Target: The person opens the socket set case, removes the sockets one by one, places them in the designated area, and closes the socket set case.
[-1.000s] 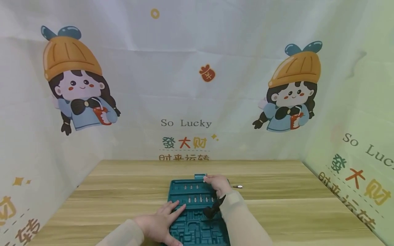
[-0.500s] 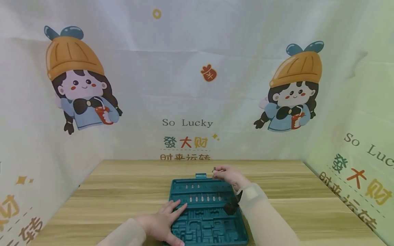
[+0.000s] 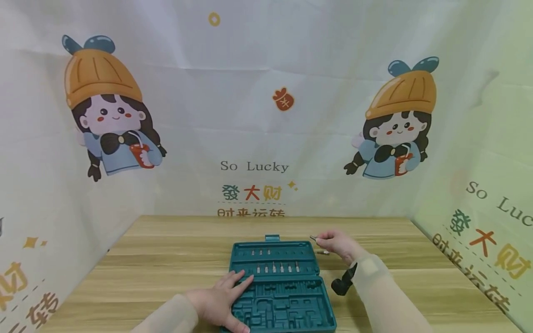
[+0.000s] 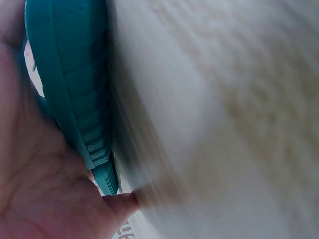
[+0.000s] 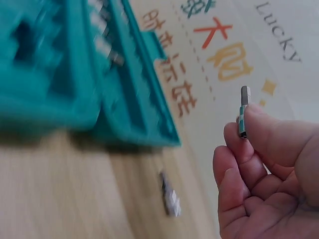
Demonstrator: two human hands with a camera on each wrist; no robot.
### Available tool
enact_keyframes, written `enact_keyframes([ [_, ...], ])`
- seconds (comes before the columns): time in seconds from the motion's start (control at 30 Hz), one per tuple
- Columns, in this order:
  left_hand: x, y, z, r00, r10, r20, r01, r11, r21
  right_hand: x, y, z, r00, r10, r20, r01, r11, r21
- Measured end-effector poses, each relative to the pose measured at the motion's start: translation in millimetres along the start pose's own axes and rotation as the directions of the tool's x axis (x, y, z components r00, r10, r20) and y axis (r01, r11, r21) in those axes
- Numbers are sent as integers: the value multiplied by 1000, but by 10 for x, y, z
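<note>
Right wrist view has the right hand (image 5: 269, 174) up off the table (image 5: 65, 194), fingers curled, thumb and fingertips pinching a short metal bit (image 5: 243, 112) that stands upright with its hexagonal end poking above the thumb. From the head view, that same right hand (image 3: 339, 244) hovers just past the far right corner of the teal case (image 3: 280, 286), the bit (image 3: 313, 238) sticking out toward the left. Below it, a second bit (image 5: 171, 195) lies flat on the wood, close beside the case's edge; the head camera catches it (image 3: 322, 252) just beside the hand.

Over to the left hand (image 3: 220, 303): fingers straight, spread flat across the near left part of the open case, pressing it down. Left wrist view shows the palm (image 4: 40, 184) against the case's ribbed teal rim (image 4: 75, 99), with the table blurred beyond.

Inside the case, a row of bits (image 3: 276, 267) stands in slots across the middle, with a shorter row (image 3: 260, 252) behind. A black strap (image 3: 343, 283) hangs off the right wrist, near the case's right side. Cartoon-printed cloth (image 3: 254, 166) walls in the table on three sides.
</note>
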State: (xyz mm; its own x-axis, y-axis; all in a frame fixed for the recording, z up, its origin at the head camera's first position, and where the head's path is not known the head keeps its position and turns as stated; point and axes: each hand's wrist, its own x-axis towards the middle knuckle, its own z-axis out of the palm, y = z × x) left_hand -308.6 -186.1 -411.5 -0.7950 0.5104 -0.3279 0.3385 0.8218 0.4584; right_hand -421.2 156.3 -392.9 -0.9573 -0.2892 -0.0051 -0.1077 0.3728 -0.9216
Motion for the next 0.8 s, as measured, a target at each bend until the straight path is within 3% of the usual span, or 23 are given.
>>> enact_keyframes([
  [0.17, 1, -4, 7, 1000, -7, -10, 7, 1000, 9, -66, 129, -79, 999, -11, -43, 5, 992, -124],
  [0.33, 14, -40, 23, 1000, 12, -24, -11, 1000, 15, -85, 257, -101, 994, 16, -108, -41, 972, -232],
  [0.8, 29, -94, 33, 999, 39, -20, -39, 999, -28, -44, 436, -38, 986, 41, -162, -86, 955, -285],
])
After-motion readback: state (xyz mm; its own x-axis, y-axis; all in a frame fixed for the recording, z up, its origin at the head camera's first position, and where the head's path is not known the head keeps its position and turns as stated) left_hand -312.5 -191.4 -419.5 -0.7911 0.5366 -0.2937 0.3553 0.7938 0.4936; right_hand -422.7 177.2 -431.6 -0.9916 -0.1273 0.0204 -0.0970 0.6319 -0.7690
